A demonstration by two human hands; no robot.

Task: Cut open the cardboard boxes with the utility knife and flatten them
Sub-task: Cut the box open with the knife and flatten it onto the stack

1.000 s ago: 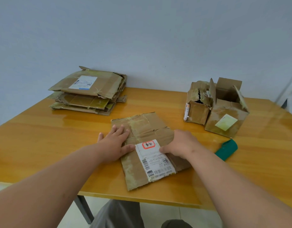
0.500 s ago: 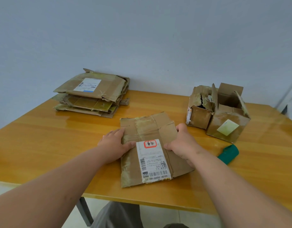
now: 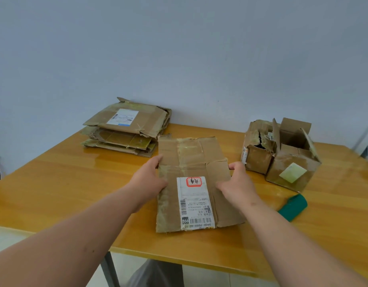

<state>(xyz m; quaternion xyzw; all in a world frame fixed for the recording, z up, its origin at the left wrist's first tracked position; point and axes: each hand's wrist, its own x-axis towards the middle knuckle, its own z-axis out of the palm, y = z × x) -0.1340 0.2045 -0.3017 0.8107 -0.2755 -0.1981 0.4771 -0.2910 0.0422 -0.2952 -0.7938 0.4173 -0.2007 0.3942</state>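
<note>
Both hands grip one flattened cardboard box (image 3: 194, 183) by its side edges: left hand (image 3: 149, 179) closed on the left edge, right hand (image 3: 237, 181) closed on the right. That box sits near the front of the wooden bench (image 3: 65, 193). Right of it lies a green utility knife (image 3: 293, 207); behind the knife stand two opened boxes (image 3: 280, 156). Left of and behind it, a stack of flattened boxes (image 3: 127, 127).

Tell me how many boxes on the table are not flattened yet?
2. Both stand at the table's right, touching: a torn box nearer the middle, an open-flapped box to its right. None seems hidden.
</note>
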